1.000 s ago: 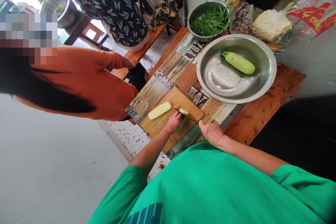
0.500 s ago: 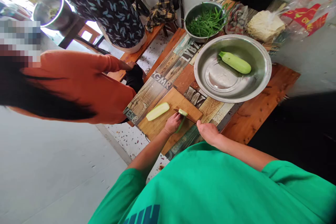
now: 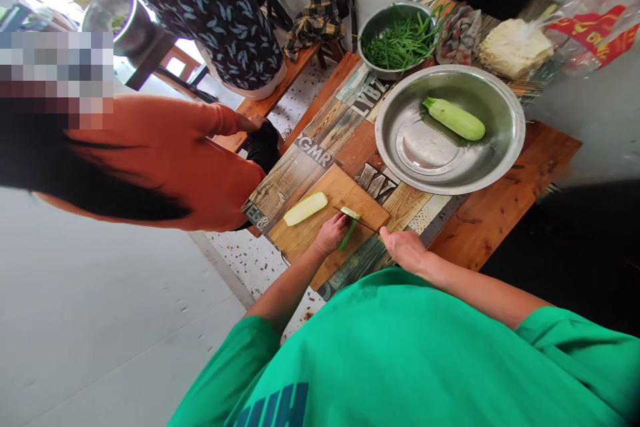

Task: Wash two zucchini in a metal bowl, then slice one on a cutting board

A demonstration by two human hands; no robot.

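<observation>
My left hand [image 3: 331, 234] presses a green zucchini piece [image 3: 349, 229] down on the wooden cutting board [image 3: 310, 230]. My right hand [image 3: 404, 247] grips the handle of a knife [image 3: 359, 219], whose thin blade rests across the end of that piece. A peeled zucchini half [image 3: 305, 208] lies loose on the board's far left part. Beyond the board stands a large steel bowl [image 3: 500, 153] with one whole pale zucchini [image 3: 454, 118] inside it.
A smaller steel bowl of green beans [image 3: 400, 41], a cloth [image 3: 461, 33] and a bag of pale noodles [image 3: 515, 47] sit at the table's far end. A person in an orange top [image 3: 165, 160] leans at the left edge; another stands behind near a bench [image 3: 280, 83].
The view has shifted slightly. Both hands stay on the board, with the knife blade still at the end of the zucchini piece.
</observation>
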